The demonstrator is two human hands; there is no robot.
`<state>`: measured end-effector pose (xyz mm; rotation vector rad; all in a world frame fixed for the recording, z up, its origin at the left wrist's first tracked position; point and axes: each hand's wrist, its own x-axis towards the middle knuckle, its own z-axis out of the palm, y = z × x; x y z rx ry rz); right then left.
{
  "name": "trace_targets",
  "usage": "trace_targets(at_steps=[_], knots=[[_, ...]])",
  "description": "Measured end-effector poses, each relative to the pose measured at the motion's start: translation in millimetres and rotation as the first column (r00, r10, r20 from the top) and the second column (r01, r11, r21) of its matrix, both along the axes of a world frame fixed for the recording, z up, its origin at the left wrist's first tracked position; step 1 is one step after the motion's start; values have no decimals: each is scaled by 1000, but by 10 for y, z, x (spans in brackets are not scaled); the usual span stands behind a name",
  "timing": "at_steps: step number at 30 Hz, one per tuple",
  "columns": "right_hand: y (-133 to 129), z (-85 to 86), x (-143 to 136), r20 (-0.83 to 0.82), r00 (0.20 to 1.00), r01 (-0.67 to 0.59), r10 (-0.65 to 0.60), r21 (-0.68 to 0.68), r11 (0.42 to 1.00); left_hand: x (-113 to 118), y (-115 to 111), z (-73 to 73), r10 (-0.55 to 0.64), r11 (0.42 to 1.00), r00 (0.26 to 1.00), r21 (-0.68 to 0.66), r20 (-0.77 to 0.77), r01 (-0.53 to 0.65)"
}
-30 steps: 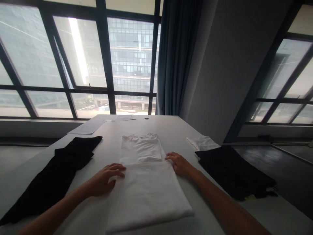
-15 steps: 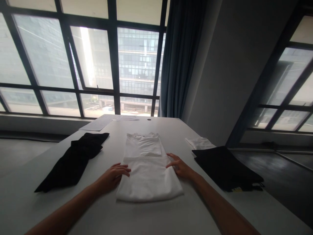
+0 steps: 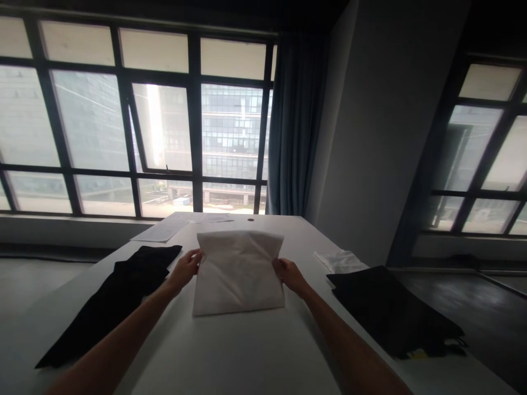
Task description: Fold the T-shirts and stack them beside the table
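Evenly holding a folded white garment point(image 3: 239, 280) by opposite side edges, clasped in the left hand point(image 3: 187, 269) and the right hand point(image 3: 290, 275). Spans crosswise from hand to hand, with neither hand clearly nearer; extends below the grip, with contact on the tabletop point(image 3: 209, 362) hard to tell. Flanked by a long black garment point(image 3: 111, 304) outward of the left hand and a folded black garment point(image 3: 395, 312) farther out from the right.
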<state>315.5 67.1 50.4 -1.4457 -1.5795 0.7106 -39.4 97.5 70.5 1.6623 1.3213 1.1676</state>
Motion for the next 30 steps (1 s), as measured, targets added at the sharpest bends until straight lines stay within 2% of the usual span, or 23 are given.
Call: trace_targets(at_steps=[2,3,5,7,9,11,14,16,18,20,22,25,27,28,30], knots=[[156,-160,-55,85,988,133,-126,-83,988,39,109,-146,88,994,993,-63,-76,-92],[194,-231,-67,137,980,158,-142,-114,981,42,125,-233,95,992,988,-72,-118,-104],[201,-340,-68,216,970,142,-111,-135,981,30,97,-394,79,993,978,-66,-194,-93],[158,-390,-60,251,965,101,-69,-118,988,16,24,-486,63,996,965,-45,-256,-77],[105,-391,-60,262,963,97,-70,-91,991,21,-59,-489,62,997,954,-19,-292,-71],[59,-368,-73,259,961,114,-98,-45,992,44,-140,-431,67,998,951,27,-303,-62],[-11,-343,-105,264,956,116,-125,49,992,72,-261,-361,77,986,957,162,-280,-32],[-67,-339,-130,316,943,91,-103,52,994,59,-337,-390,108,973,953,227,-283,-42],[-123,-326,-159,406,911,75,-77,22,997,20,-395,-467,113,983,929,175,-352,-54],[-165,-289,-198,524,850,78,-57,-18,997,-20,-429,-535,65,997,886,55,-458,-45],[-186,-228,-253,646,763,103,-35,-68,992,-21,-438,-536,46,999,825,20,-563,-42],[-175,-107,-387,751,660,180,-26,-125,976,116,-411,-414,155,986,674,160,-723,-56],[-138,-22,-516,787,614,218,-63,-92,972,287,-357,-327,185,977,579,211,-794,-24],[-107,15,-588,803,592,207,-77,-59,977,379,-315,-306,173,978,554,209,-815,3],[-21,54,-727,812,578,103,-77,21,994,535,-195,-331,141,978,532,201,-835,56]])
